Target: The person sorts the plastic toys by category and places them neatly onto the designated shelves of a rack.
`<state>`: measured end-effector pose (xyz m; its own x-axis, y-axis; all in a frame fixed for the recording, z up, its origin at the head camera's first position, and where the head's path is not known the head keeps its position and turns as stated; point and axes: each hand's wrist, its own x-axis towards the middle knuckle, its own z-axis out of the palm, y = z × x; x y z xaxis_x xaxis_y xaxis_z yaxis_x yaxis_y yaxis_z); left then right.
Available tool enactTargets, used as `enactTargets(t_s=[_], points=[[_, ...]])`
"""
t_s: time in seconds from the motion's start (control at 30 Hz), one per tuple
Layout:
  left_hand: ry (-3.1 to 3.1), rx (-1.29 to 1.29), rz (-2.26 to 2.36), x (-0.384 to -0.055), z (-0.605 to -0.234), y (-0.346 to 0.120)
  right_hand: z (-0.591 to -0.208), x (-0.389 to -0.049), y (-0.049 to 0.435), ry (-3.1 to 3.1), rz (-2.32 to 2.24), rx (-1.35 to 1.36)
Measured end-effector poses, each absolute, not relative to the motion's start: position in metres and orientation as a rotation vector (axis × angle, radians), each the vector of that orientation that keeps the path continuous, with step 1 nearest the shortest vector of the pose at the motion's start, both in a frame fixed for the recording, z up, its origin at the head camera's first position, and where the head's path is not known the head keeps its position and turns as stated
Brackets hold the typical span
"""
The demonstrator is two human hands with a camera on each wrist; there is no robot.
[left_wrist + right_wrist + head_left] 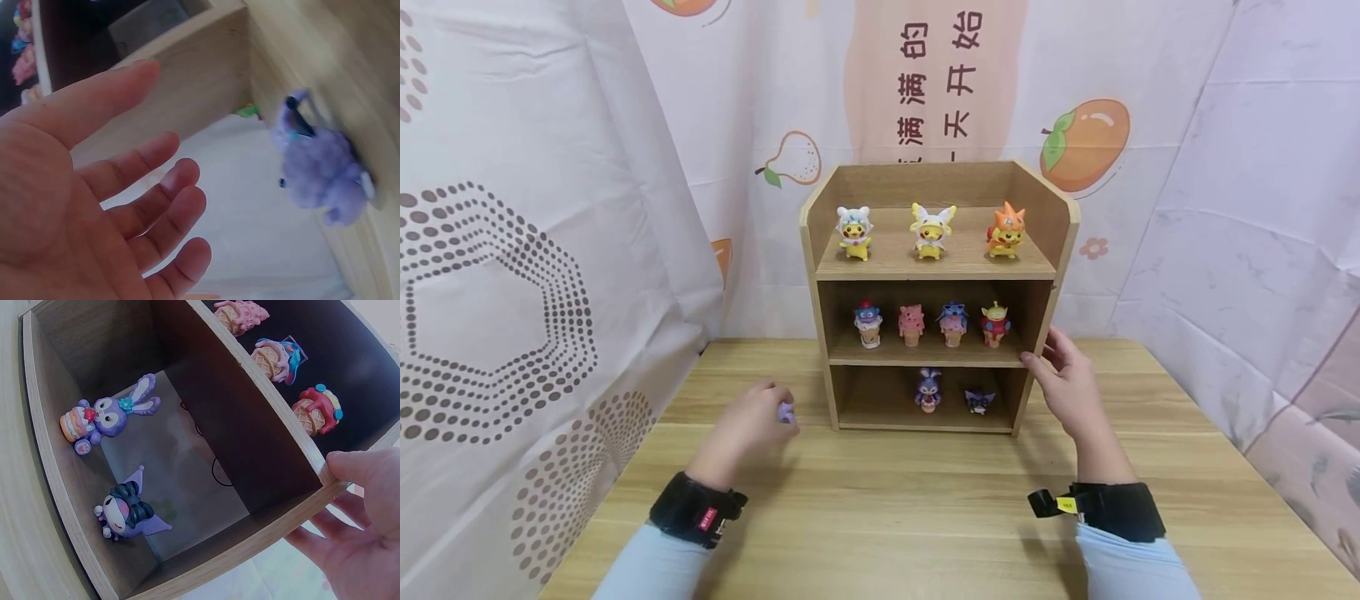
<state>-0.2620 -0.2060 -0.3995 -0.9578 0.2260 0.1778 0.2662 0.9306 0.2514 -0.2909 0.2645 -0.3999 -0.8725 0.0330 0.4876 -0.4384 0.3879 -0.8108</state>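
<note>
My left hand [751,421] is low over the table, left of a small wooden shelf [1051,212]. Beside its fingers a lilac figurine [322,172] rests on the tabletop; the left wrist view has a gap between them, fingers loosely bent. With my right hand [1070,385] I grip the shelf's right side panel, thumb on its front edge near the middle board and the other fingers around the outside. On the bottom level are a purple rabbit figurine [111,417] holding a cake and a purple-and-black figurine [128,512].
Several ice-cream-cone figurines [912,325] line the middle level. The top holds three yellow figurines: one in a white hood [853,232], one in a winged white hood [931,231], one in an orange hood [1006,231]. Printed curtains [760,75] hang behind the wooden table [880,517].
</note>
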Motion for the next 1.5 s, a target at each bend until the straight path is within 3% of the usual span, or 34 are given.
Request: enactTargets(t_s=[0.7,0.93,1.5], points=[[-3.074,-0.235,-0.398,-0.27,-0.42,-0.223,-0.4,-0.292,0.264,-2.237,1.473,0.337],[-3.068,-0.227,-0.396,-0.274,-0.426,-0.228,-0.385,-0.277,0.256,-2.244,1.477,0.337],[-3.065,-0.198,-0.403,-0.285,-0.439,-0.236,-0.401,-0.293,0.265,-2.233,1.491,0.339]])
